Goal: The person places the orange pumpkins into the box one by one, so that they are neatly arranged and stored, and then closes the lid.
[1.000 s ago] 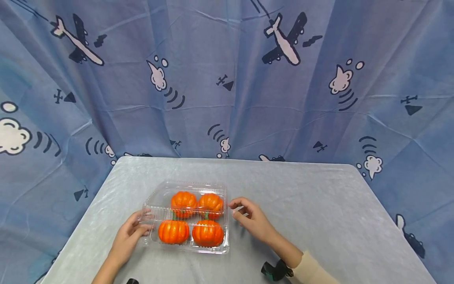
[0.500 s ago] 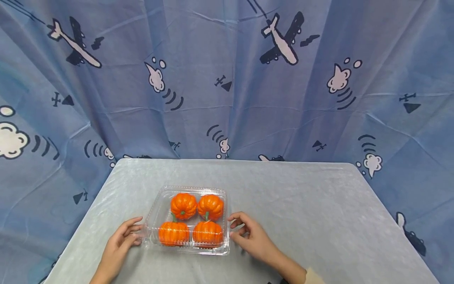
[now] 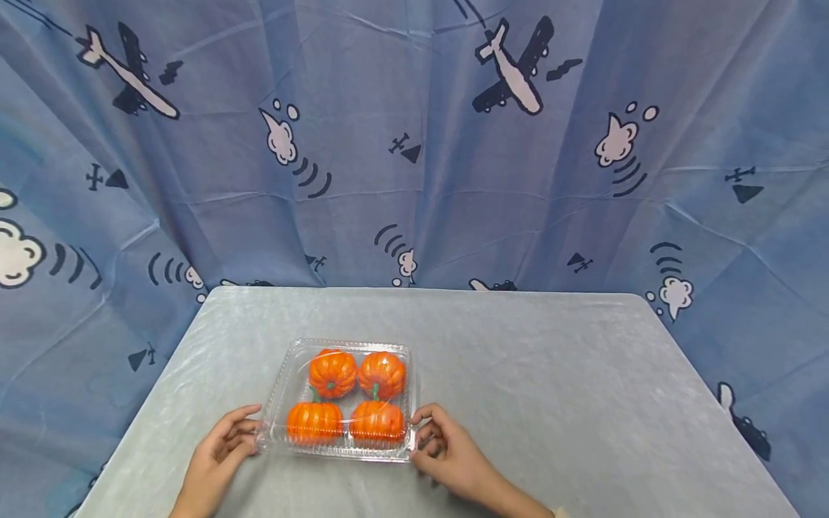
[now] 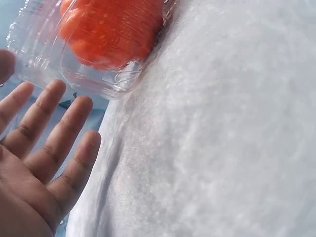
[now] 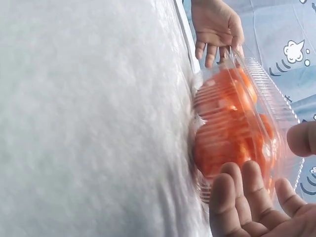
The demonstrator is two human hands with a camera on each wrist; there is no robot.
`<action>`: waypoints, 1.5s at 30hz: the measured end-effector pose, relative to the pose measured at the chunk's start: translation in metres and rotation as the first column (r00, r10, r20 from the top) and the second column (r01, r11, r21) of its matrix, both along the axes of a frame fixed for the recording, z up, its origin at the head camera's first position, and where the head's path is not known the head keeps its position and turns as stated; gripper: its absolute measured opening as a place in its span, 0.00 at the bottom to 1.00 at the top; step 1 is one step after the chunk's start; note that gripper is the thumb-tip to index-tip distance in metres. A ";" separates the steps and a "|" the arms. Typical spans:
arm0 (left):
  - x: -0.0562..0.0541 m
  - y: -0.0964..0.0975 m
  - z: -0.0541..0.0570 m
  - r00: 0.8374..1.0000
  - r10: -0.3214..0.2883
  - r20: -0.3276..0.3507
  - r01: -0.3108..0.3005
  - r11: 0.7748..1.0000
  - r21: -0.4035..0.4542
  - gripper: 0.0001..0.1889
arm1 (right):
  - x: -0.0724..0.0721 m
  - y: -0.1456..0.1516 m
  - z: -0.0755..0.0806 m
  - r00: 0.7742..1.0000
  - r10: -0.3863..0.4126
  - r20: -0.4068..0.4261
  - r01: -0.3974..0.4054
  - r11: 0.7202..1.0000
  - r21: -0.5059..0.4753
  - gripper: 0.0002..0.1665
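A clear plastic clamshell box (image 3: 294,367) stands on the table, holding several small orange pumpkins (image 3: 333,375) in two rows. Its transparent lid lies over them, the front edge low above the front row. At the left side of the box is my left hand (image 3: 220,453), fingertips right at the rim; the left wrist view shows its fingers (image 4: 59,133) spread and nearly straight. My right hand (image 3: 450,457) is at the front right corner, thumb and forefinger close to the rim. In the right wrist view its loosely extended fingers (image 5: 254,185) overlap the box wall.
The table (image 3: 550,388) has a pale grey-white cover. Behind it hangs a blue curtain (image 3: 356,144) printed with airplanes and clouds.
The lid has come down over the pumpkins, its front edge dropping toward the near side. Both hands have moved nearer to the front, the right one closing in on the box's front right corner.
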State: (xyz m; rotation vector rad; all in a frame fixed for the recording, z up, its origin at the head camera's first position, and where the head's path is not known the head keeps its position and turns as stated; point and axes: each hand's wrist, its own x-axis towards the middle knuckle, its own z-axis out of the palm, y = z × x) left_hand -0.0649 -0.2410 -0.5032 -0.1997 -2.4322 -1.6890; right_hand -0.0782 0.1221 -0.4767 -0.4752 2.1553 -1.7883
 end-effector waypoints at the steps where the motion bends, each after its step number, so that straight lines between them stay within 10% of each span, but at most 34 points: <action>1: 0.000 0.001 0.000 1.000 -0.004 -0.005 0.004 1.000 -0.002 0.19 | 0.001 -0.001 -0.001 1.000 0.002 0.005 -0.002 1.000 -0.008 0.23; 22: -0.005 0.007 0.001 1.000 0.004 -0.009 -0.004 1.000 -0.029 0.19 | 0.000 -0.013 -0.005 0.990 0.024 0.141 -0.003 0.989 -0.150 0.22; 45: -0.007 0.007 0.002 0.999 -0.013 0.042 0.012 1.000 0.014 0.17 | 0.010 -0.031 -0.006 0.954 -0.156 0.256 0.212 0.955 -0.207 0.24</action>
